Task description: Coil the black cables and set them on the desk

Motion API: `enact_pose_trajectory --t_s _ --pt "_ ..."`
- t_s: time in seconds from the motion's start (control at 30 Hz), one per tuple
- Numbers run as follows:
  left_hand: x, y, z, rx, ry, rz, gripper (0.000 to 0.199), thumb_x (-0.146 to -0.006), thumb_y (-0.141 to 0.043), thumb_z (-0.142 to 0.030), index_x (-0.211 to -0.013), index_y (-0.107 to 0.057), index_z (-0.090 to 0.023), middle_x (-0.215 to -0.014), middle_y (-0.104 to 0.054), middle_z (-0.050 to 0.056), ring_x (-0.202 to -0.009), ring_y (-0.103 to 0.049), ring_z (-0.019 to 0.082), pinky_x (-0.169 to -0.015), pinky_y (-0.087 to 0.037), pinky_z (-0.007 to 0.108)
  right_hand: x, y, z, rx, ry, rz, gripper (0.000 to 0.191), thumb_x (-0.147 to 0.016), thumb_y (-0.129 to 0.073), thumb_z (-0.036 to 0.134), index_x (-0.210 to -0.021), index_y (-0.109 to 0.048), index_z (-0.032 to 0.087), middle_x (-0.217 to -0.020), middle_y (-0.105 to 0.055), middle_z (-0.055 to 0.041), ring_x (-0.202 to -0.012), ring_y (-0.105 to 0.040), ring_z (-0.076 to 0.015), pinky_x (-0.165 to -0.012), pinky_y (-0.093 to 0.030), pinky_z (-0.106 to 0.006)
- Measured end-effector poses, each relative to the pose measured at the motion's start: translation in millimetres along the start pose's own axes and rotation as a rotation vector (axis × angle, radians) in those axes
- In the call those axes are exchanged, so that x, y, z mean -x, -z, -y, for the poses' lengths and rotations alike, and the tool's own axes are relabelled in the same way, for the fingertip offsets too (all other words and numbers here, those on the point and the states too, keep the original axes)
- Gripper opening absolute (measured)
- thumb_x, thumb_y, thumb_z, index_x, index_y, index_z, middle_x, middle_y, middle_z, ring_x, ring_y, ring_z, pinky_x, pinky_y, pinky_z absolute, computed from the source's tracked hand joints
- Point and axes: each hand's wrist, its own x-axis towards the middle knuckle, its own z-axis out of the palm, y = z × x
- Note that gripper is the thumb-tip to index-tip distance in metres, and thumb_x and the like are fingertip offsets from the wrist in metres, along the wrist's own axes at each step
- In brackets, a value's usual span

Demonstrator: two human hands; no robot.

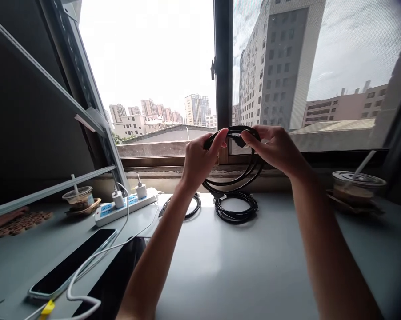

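Observation:
A looped black cable [250, 171] hangs in the air between my two hands, in front of the window. My left hand [203, 155] pinches the top of the coil at its left side, thumb raised along it. With thumb and fingers, my right hand [274, 144] grips the coil's upper right, close to a dark connector [238, 140]. The lower loops droop freely towards the table. Below them lies a coiled black cable [236, 218] on the table. Another black cable coil [197, 209] rests left of it, partly hidden behind my left forearm.
On the left are a white power strip [142, 205] with plugs, a phone [74, 262], a white cable [76, 276] and a dark flat device [115, 280]. Lidded drink cups stand at left [78, 198] and right [357, 186]. A metal rack [97, 93] rises at the left.

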Motion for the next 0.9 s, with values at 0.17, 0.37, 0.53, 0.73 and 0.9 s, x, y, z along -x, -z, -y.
enact_pose_trajectory --t_s 0.17,0.37,0.53,0.73,0.9 --pt "1.8 -2.0 -4.4 0.002 -0.058 0.013 0.032 -0.084 -0.055 -0.041 -0.066 -0.064 -0.016 -0.047 -0.048 -0.005 -0.045 -0.043 0.006 -0.046 -0.030 0.020 -0.7 5.5 -0.7 -0.134 -0.049 -0.008 0.047 -0.083 -0.054 0.058 -0.083 -0.065 0.012 -0.067 -0.056 -0.0026 -0.060 -0.051 -0.0093 -0.053 -0.036 -0.019" --pt "2.7 -8.4 2.8 0.145 0.000 0.086 0.039 -0.087 -0.049 -0.044 -0.064 -0.061 -0.016 -0.044 -0.039 -0.006 -0.042 -0.039 0.005 -0.044 -0.028 0.021 -0.7 7.4 4.6 -0.391 -0.174 0.042 0.046 -0.074 -0.066 0.056 -0.085 -0.065 0.011 -0.071 -0.057 -0.0023 -0.060 -0.052 -0.0066 -0.049 -0.041 -0.015" --pt "5.5 -14.9 0.5 0.214 0.049 0.103 0.039 -0.086 -0.051 -0.045 -0.065 -0.062 -0.015 -0.046 -0.037 -0.005 -0.043 -0.038 0.004 -0.044 -0.027 0.021 0.6 12.4 4.2 -0.442 -0.261 0.048 0.051 -0.062 -0.071 0.060 -0.083 -0.068 0.013 -0.069 -0.054 -0.0011 -0.056 -0.049 -0.0049 -0.046 -0.045 -0.015" --pt "5.4 -25.0 12.5 0.278 0.215 0.106 0.046 -0.086 -0.046 -0.053 -0.075 -0.065 -0.013 -0.046 -0.032 -0.006 -0.044 -0.036 0.003 -0.045 -0.024 0.019 0.7 8.6 -2.1 -0.326 -0.291 0.009 0.044 -0.069 -0.069 0.055 -0.088 -0.070 0.015 -0.071 -0.056 -0.0030 -0.057 -0.051 -0.0074 -0.043 -0.046 -0.018" --pt "1.1 -32.0 35.9 0.455 0.413 0.144 0.043 -0.083 -0.052 -0.054 -0.072 -0.063 -0.013 -0.046 -0.029 -0.007 -0.041 -0.028 0.003 -0.043 -0.021 0.021 0.3 -4.0 -8.2 -0.014 -0.259 0.012 0.042 -0.080 -0.060 0.053 -0.094 -0.068 0.014 -0.072 -0.060 -0.0039 -0.052 -0.050 -0.0078 -0.045 -0.043 -0.020"
